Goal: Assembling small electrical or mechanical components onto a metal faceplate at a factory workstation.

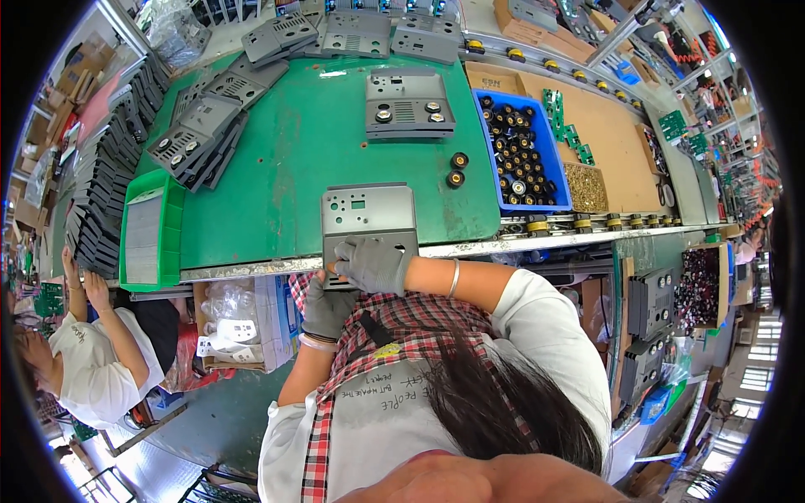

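Observation:
A grey sheet-metal panel with punched holes and slots lies at the front edge of the green table, its lower part overhanging toward me. My left hand, in a grey glove with bare fingertips, grips its near left corner. Over the lower half of the panel lies my right hand, gloved too, fingers bent and drawn together. Whatever those fingers pinch is hidden under them. Farther back sits another panel with two round metal-and-black fittings. Two black round parts with brass centres stand to its lower right.
A blue bin of black round parts stands right, beside a pile of small brass pieces and green circuit boards. At left are a green bin, stacked panels and a row of panels. Another person works far left.

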`<control>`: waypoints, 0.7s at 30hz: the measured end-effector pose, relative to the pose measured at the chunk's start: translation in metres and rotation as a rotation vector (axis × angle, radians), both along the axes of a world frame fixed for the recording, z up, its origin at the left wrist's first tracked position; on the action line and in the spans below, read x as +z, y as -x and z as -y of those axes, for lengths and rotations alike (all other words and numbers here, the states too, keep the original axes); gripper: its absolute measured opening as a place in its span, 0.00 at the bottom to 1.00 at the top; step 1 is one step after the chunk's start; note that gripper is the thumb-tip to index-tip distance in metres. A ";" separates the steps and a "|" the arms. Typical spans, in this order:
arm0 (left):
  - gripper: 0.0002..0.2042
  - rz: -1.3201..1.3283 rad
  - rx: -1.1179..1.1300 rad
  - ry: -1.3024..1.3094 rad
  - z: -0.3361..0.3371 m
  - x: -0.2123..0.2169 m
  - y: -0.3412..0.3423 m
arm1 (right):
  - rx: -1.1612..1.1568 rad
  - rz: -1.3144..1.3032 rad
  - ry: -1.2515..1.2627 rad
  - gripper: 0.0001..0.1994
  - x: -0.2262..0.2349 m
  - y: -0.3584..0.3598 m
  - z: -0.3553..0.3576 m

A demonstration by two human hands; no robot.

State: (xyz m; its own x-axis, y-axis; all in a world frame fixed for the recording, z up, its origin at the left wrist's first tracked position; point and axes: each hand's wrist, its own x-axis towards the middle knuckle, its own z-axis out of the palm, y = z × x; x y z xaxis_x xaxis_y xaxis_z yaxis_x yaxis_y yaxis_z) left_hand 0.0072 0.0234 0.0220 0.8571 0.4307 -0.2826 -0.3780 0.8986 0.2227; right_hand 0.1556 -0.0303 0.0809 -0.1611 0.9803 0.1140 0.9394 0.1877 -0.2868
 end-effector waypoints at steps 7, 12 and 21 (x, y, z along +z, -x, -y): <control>0.16 -0.057 0.057 -0.005 0.000 0.008 -0.003 | 0.015 0.023 -0.018 0.10 0.001 -0.004 0.000; 0.15 -0.066 0.069 0.051 0.002 0.005 -0.004 | 0.084 -0.066 -0.021 0.10 0.009 -0.011 0.000; 0.26 -0.103 0.027 -0.067 0.004 -0.004 0.001 | -0.027 0.198 0.353 0.12 0.034 0.004 -0.015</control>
